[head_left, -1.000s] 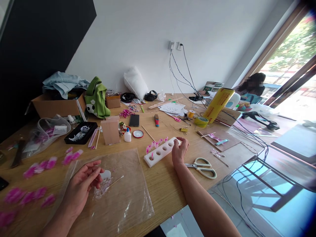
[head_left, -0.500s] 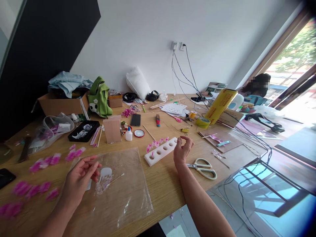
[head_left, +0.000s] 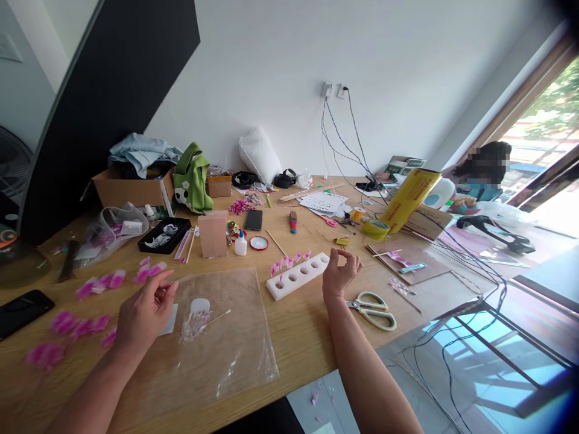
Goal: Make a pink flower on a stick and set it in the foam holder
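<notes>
My left hand [head_left: 143, 308] hovers over the left edge of a clear plastic sheet [head_left: 235, 349], fingers stretched out and holding nothing, close to loose pink petals [head_left: 104, 283]. On the sheet lie a white glue patch [head_left: 199, 310] and a thin wooden stick [head_left: 217, 317]. My right hand [head_left: 339, 274] is raised just right of a white block with round holes [head_left: 301, 275], fingers curled into a loose pinch; anything in it is too small to see. Small pink flowers [head_left: 284, 263] stand along the block's far edge. Scissors [head_left: 373, 307] lie just right of that hand.
The wooden table [head_left: 307, 337] carries a glue bottle [head_left: 241, 244], red lid [head_left: 259, 243], wooden block [head_left: 212, 234], phone [head_left: 253, 219], black tray [head_left: 164, 234], tape roll [head_left: 375, 228] and yellow box [head_left: 409, 199]. Cables hang off the right edge. Another person [head_left: 486, 166] sits far right.
My right hand has lifted off the white block and curled. My left hand has slid left off the glue patch toward the petals. The view has swung left.
</notes>
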Available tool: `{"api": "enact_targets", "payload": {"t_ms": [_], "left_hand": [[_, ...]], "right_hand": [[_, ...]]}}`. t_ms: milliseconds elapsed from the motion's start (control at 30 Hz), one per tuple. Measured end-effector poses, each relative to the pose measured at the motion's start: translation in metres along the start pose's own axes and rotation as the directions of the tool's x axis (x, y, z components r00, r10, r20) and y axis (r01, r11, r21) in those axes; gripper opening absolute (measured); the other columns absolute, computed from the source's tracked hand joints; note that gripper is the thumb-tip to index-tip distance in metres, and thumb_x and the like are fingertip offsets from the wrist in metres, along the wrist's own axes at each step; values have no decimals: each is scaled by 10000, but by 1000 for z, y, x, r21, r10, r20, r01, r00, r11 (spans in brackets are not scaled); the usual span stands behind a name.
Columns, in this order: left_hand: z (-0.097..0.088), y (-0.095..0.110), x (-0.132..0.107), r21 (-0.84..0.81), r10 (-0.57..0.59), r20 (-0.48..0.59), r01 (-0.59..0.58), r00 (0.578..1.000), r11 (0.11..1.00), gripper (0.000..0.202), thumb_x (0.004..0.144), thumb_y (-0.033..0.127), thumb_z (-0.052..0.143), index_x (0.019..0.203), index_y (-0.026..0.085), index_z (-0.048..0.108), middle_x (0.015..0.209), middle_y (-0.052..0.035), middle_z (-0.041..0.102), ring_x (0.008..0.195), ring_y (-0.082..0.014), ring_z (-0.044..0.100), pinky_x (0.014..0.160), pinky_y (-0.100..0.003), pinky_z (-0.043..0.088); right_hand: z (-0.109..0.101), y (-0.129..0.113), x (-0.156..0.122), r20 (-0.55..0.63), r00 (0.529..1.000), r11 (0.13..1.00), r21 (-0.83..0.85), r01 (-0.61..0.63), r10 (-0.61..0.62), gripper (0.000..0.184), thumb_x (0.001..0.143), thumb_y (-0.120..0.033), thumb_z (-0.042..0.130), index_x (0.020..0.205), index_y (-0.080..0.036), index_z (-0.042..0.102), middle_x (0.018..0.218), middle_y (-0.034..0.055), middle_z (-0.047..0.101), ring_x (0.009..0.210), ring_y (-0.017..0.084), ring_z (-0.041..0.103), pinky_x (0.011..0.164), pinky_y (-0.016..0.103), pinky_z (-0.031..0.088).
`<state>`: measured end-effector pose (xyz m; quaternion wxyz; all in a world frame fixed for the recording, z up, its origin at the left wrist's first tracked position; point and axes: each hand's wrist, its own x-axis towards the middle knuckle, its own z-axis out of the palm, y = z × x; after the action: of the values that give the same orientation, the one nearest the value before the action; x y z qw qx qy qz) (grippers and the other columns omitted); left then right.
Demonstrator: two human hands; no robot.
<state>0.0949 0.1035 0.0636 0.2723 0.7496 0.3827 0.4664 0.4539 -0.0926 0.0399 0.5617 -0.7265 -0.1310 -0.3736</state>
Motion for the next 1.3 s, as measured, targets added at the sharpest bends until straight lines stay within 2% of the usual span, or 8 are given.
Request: {"api": "enact_targets", "payload": {"t_ms": [200,300,467,600,867,1100,1300], "left_hand": [[-2,-3,3,22,47,-9,-47,999,999,326,703,338,726,1020,265,714,802,-49,690,646,-204,555,646,-249,382],[-1,-12,6,146,166,8,-166,986,975,315,773,354,662,1064,239,694,814,-55,709,653,-206,589,635,-259,389],[3,-31,9,389,426,20,-399,905,830,287,896,325,539,1120,177,643,782,-40,722,605,-175,623,582,-257,407],[6,-33,10,454,517,26,-471,856,756,272,920,298,530,1141,165,617,773,-23,727,582,-163,637,541,-253,406],[7,-32,9,472,554,5,-490,832,733,263,924,306,520,1133,179,617,770,-19,727,579,-169,651,543,-259,420],[6,-30,9,443,517,-14,-458,856,771,267,919,313,523,1127,179,623,729,-6,713,526,-147,624,511,-243,412],[4,-31,12,450,521,-59,-443,851,775,245,914,314,546,1082,158,632,701,-6,693,504,-130,609,521,-228,428]], "right_hand": [[0,8,3,-27,999,999,-12,-36,36,283,868,-476,514,771,-216,569,841,67,590,961,259,488,912,417,353],[2,12,4,-29,998,998,-30,-63,62,300,870,-488,509,760,-217,576,844,66,601,967,263,491,920,428,343],[4,16,4,-33,995,994,-50,-97,96,328,881,-514,466,763,-218,546,860,82,608,968,274,482,921,452,330],[4,17,4,-46,993,993,-56,-107,105,320,897,-509,419,755,-232,490,851,86,588,948,272,471,917,459,330],[3,13,5,-47,995,994,-60,-87,84,300,901,-480,366,707,-254,405,763,57,528,888,264,449,898,462,336],[0,12,5,-37,998,995,-80,-58,55,293,896,-468,381,696,-254,394,750,50,516,885,262,445,891,460,334],[-5,12,7,-43,998,995,-87,-50,47,284,880,-472,416,708,-247,421,736,35,503,856,252,449,876,455,345]]}}
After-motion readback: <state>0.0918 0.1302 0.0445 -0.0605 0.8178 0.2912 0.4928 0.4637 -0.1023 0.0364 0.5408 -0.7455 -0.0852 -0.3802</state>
